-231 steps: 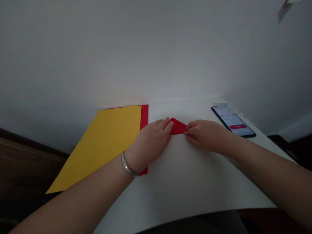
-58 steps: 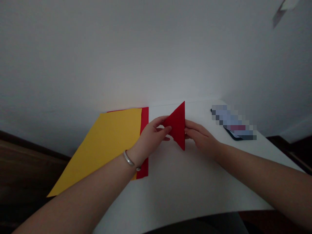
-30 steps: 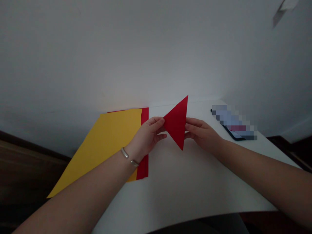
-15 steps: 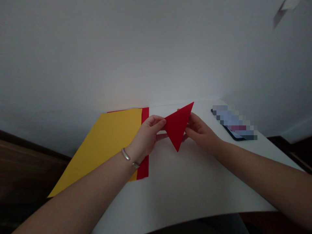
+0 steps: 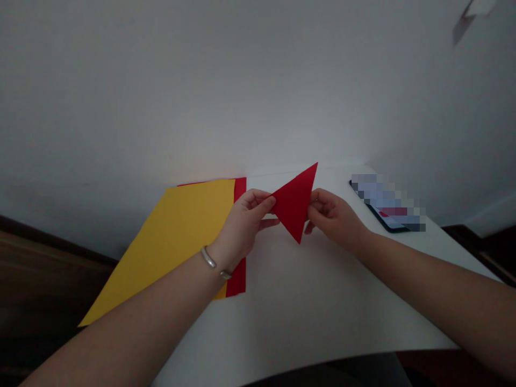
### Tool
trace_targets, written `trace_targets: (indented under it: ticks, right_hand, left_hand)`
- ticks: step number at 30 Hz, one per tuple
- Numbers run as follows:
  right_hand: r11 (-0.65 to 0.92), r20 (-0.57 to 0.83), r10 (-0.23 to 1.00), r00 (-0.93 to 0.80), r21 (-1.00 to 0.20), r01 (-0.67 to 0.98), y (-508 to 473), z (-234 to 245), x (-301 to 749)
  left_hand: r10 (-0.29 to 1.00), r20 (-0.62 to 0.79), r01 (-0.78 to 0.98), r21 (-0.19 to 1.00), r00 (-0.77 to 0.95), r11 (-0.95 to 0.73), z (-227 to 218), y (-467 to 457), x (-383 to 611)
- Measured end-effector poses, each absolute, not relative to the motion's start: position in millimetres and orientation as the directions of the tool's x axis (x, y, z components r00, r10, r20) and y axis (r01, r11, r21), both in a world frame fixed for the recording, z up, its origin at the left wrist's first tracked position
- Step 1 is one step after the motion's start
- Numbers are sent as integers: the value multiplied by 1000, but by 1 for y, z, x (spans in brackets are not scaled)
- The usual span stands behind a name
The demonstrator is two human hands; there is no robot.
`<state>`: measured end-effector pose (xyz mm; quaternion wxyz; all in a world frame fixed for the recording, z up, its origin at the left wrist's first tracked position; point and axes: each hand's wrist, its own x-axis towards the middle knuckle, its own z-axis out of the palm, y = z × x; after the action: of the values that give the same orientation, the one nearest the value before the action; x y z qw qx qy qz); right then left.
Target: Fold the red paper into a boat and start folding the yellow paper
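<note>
A triangle of folded red paper [image 5: 296, 201] is held up above the white table [image 5: 306, 306], one point upward and one downward. My left hand [image 5: 252, 215], with a silver cuff bracelet on its wrist, pinches the triangle's left corner between thumb and fingers. At the right edge, my right hand [image 5: 326, 212] closes its thumb and index finger on the paper; its other fingertips are partly hidden behind the sheet.
Left of the hands lies a large yellow sheet [image 5: 181, 226] over a red sheet [image 5: 238, 279]. A phone [image 5: 391, 220] with a blurred-out screen rests at the right. Behind the table rises a pale wall [image 5: 226, 97].
The red triangle has turned slightly, its lower tip shifting up and to the right. My right hand has moved a little to its edge; my left hand keeps its pinch.
</note>
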<state>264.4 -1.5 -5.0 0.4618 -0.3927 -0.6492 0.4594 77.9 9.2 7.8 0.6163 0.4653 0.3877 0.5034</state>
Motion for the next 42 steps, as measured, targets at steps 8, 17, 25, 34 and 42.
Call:
trace_targets:
  ticks: [8, 17, 25, 34, 42]
  right_hand:
    - [226, 206, 953, -224, -971, 72, -9, -2, 257]
    - [313, 276, 945, -175, -920, 238, -17, -4, 254]
    - [336, 302, 942, -147, -852, 402, -19, 5, 249]
    - [319, 295, 948, -123, -846, 427, -18, 5, 250]
    - [334, 286, 940, -183, -878, 342, -20, 5, 251]
  left_hand:
    - [893, 431, 190, 873, 131, -449, 2, 7, 80]
    - [719, 612, 391, 605, 328, -693, 0, -7, 85]
    - [726, 602, 347, 638, 332, -687, -2, -7, 86]
    - [798, 514, 218, 779, 316, -588, -9, -8, 88]
    - [770, 539, 220, 750, 342, -623, -8, -8, 90]
